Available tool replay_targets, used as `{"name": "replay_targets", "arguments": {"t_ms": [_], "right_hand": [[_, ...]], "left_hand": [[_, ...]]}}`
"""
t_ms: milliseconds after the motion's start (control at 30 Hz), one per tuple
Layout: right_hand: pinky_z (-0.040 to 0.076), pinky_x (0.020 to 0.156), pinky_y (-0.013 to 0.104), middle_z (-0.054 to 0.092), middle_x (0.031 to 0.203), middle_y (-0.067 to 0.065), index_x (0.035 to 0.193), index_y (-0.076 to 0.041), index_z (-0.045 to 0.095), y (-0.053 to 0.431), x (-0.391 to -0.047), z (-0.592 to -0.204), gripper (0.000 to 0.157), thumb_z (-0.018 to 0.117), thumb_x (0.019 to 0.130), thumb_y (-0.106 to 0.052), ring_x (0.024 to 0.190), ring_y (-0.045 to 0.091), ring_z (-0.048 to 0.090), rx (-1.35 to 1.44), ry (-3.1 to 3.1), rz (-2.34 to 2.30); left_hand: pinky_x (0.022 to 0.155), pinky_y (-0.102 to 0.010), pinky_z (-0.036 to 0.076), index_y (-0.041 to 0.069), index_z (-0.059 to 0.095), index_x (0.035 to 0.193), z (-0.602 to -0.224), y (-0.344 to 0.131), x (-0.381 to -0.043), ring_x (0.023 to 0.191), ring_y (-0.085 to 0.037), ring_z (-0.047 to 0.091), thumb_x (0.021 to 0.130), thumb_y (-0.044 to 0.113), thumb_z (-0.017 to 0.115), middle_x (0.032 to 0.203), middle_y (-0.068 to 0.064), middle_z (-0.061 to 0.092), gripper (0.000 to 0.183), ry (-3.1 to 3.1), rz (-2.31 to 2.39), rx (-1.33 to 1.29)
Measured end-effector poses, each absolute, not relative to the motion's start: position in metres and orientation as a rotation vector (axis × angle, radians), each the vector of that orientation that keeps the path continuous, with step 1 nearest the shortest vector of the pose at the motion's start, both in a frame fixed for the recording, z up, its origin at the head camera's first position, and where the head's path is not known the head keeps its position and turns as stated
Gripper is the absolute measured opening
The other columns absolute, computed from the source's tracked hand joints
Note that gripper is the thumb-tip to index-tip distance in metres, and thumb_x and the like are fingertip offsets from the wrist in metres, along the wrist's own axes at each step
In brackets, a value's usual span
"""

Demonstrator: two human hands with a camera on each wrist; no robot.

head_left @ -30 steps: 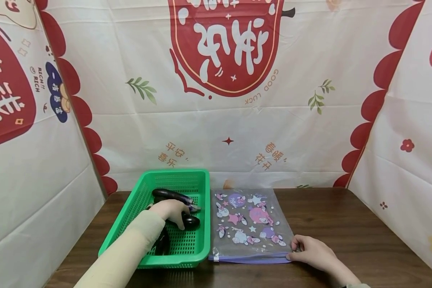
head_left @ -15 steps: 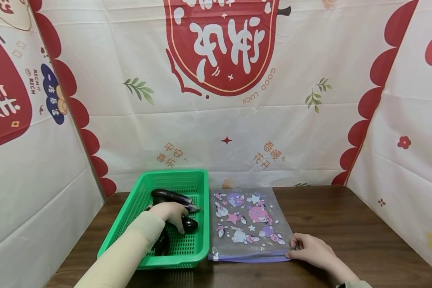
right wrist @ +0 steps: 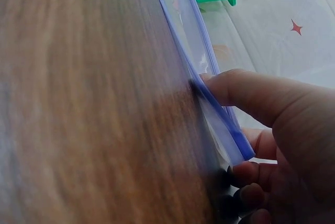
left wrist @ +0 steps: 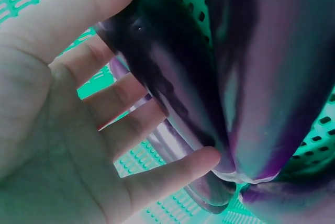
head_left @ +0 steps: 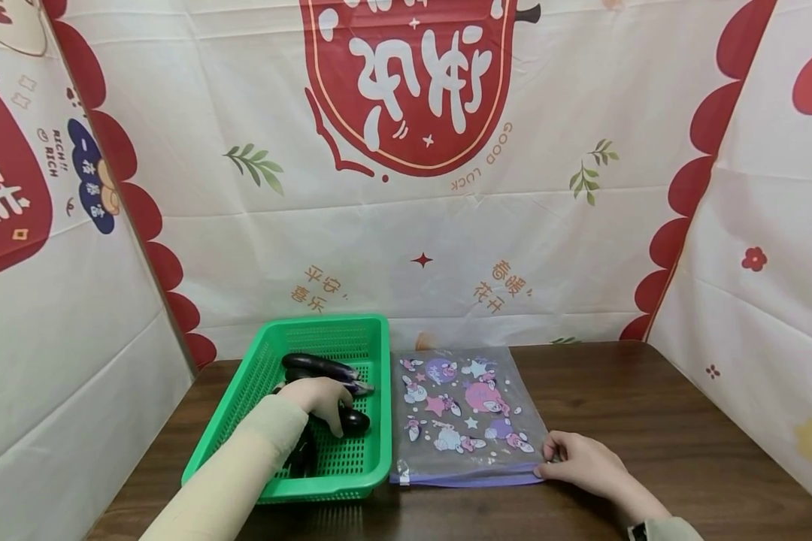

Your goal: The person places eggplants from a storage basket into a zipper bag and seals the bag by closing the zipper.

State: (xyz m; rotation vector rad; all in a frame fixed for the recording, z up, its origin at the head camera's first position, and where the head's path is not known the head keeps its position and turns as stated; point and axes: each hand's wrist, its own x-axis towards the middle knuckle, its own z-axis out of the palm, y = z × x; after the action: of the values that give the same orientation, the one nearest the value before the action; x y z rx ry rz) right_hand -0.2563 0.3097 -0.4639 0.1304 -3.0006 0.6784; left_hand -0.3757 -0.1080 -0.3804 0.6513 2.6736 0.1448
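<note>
In the head view my left hand (head_left: pixel 319 400) reaches into a green plastic basket (head_left: pixel 386 421) and grips a dark, glossy eggplant (head_left: pixel 355 422). The left wrist view shows the thumb over this eggplant (left wrist: pixel 167 72) and the fingers along its other side. More eggplants (head_left: pixel 319 367) lie behind and in front of the hand, inside the basket. My right hand (head_left: pixel 585 464) pinches the near right corner of a clear zip bag (head_left: pixel 456 413) printed with pink and purple cartoons. Its purple zip edge (right wrist: pixel 212 96) passes between thumb and fingers in the right wrist view; the bag lies flat.
Basket and bag sit side by side on a dark wooden table (head_left: pixel 595 391). A white printed cloth (head_left: pixel 352 233) hangs behind the table and along both sides.
The head view has shifted slightly, moving the scene a little left and up. Both hands keep their holds, with the eggplant and bag corner in nearly the same places.
</note>
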Motion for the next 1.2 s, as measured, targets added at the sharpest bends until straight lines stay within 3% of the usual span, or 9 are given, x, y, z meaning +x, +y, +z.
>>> {"name": "replay_targets", "arguments": {"t_ms": [1200], "right_hand": [[0.026,0.044,0.027,0.040,0.054,-0.009,0.067,-0.029,0.048,0.3121,-0.2571,-0.4654,0.032,0.068,0.063,-0.054,0.047,0.006,0.036,0.113,-2.974,0.687]], "left_hand": [[0.074,-0.042,0.042,0.023,0.061,0.104,-0.3832,-0.1050,-0.3748,0.094,-0.019,0.050,0.065,0.026,0.076,0.106,0.003,0.054,0.042,2.650,0.201,0.640]]}}
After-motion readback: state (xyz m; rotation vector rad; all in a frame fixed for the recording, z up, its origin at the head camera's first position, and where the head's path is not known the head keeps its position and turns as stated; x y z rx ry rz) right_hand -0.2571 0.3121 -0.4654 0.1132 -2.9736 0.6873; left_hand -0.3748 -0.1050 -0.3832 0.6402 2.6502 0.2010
